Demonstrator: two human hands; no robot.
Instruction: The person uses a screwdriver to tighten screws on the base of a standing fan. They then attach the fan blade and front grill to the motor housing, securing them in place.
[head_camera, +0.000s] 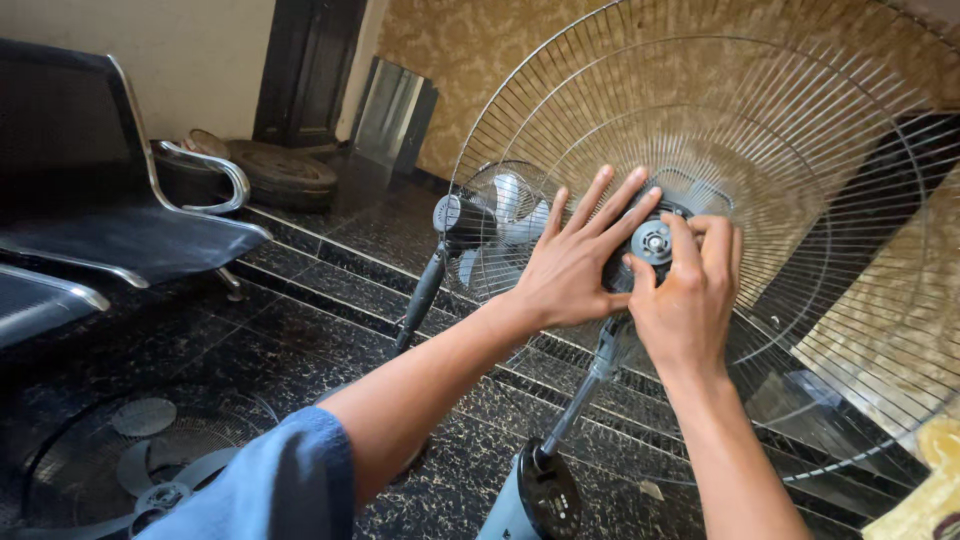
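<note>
Blue sleeve (285, 480) nearest; left hand (570, 265) is pressing flat, fingers spread, steadying the round silver wire fan guard (800, 150), while right hand (690, 300) is pinching the grey hub nut (655, 241) at centre, just beside it.

Left hand (572, 262) lies flat and right hand (688, 292) pinches the hub (654, 241) of the wire fan guard (800, 130).

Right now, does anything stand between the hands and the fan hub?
Nothing visible. The left hand lies flat on the hub, and the right hand grips it at the middle of the wire guard.
</note>
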